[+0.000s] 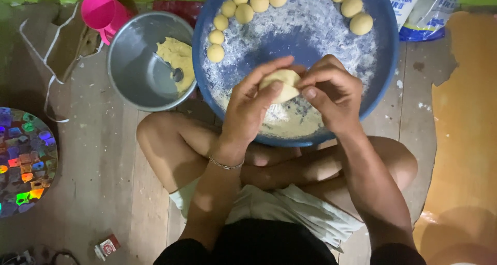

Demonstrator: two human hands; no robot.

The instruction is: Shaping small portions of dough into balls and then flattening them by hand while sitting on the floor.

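Fingers of both our hands pinched a pale piece of dough (280,85), the left hand (253,107) cupping it from below and left, the right hand (334,96) closing on its right edge. It lay between the fingertips, its long axis running roughly left to right, both hands equally near. We held it just above the floured blue basin (385,47), where rolled dough balls (352,7) lined the far rim, well apart from our fingers. A metal bowl (129,68) with leftover dough sat beside the basin to the left, a pink cup (101,11) behind it. Nothing stood between hands and basin.
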